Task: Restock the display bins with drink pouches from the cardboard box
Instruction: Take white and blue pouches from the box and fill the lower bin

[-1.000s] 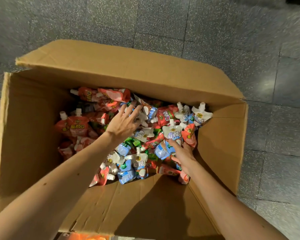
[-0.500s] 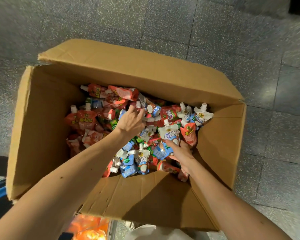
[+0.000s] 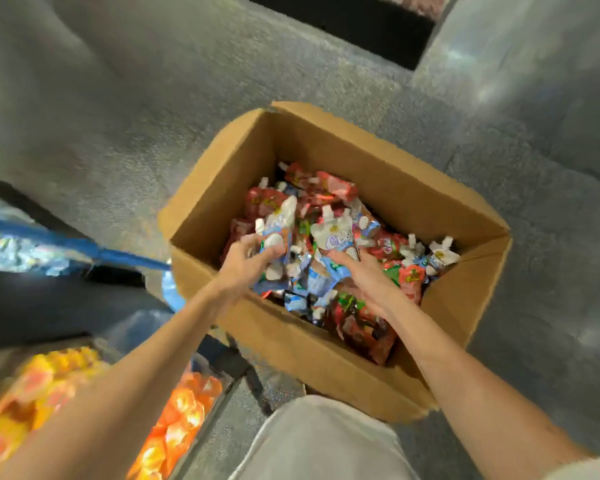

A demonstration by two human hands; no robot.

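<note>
An open cardboard box (image 3: 378, 171) stands on the grey floor, filled with red, blue and white drink pouches (image 3: 329, 192). My left hand (image 3: 246, 261) grips several blue and white pouches (image 3: 278, 233) lifted above the pile at the box's left side. My right hand (image 3: 364, 275) holds a bunch of blue and white pouches (image 3: 333, 237) in the middle of the box. More loose pouches (image 3: 437, 258) lie at the box's right end. The frame is blurred by head motion.
Display bins with orange and yellow packs (image 3: 177, 420) sit at lower left. A blue rail (image 3: 77, 242) and shiny packets (image 3: 11, 251) are at far left. My light trouser leg (image 3: 326, 441) is at the bottom. Speckled grey floor (image 3: 153, 98) surrounds the box.
My head has pulled back and turned, so the box looks smaller and sits right of centre. Both hands have closed on bunches of pouches and lifted them from the pile.
</note>
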